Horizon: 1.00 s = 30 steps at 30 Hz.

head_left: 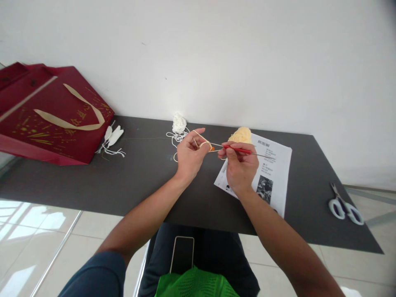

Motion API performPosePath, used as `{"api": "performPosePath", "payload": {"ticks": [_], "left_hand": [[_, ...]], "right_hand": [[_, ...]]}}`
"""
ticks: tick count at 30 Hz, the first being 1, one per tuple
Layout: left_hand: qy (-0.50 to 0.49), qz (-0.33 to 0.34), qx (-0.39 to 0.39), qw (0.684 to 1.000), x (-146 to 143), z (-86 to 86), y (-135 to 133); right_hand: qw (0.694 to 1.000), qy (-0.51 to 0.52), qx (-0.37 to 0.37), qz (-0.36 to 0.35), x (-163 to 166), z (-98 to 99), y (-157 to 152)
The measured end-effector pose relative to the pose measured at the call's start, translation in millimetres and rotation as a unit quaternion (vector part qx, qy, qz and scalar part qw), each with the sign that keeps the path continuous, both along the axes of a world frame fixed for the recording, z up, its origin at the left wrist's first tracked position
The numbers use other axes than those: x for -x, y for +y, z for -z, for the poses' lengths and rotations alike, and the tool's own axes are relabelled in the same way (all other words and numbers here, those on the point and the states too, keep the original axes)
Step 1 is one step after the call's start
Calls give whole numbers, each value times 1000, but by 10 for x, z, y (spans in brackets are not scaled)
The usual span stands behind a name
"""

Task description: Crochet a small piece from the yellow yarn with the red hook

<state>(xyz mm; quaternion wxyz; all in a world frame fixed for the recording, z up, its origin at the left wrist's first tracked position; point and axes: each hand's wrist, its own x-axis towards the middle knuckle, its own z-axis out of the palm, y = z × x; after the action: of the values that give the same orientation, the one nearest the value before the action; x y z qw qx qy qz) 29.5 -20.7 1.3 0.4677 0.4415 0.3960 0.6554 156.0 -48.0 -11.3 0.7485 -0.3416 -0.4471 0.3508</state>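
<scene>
Red hook (236,149); pale yellow yarn (240,135) at one o'clock; white tangle (179,122) at eleven; maroon, gold-patterned bag (52,119) at nine; dark grey table (139,177); green mesh (194,284) at six.

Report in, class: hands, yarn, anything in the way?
Left hand shut on yellow yarn. Right hand shut on red crochet hook. Scissors and white yarn lie apart, clear of hands.

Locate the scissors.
Head view: the scissors lie at the right end of the dark table, near its front edge, right of the printed sheet and apart from it.
</scene>
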Motion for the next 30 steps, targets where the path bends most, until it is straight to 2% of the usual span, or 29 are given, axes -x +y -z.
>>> {"api": "performPosePath", "payload": {"ticks": [12, 19, 22, 26, 30], "left_hand": [[21, -72, -5, 997, -14, 35, -26], [21, -89, 11, 996, 10, 55, 0], [18, -95, 23, 995, 15, 56, 11], [31, -109, 10, 994, 14, 42, 8], [61, -122, -19, 990, 12, 25, -11]], "right_hand": [[993, -99, -17, 59, 79, 2, -126], [968, -221, -104, 62, 43, 63, -163], [959, -252, -112, 64, 27, 68, -173], [964, -246, -71, 73, 54, 45, -189], [982, -174, 46, 66, 104, 7, -202]]}}
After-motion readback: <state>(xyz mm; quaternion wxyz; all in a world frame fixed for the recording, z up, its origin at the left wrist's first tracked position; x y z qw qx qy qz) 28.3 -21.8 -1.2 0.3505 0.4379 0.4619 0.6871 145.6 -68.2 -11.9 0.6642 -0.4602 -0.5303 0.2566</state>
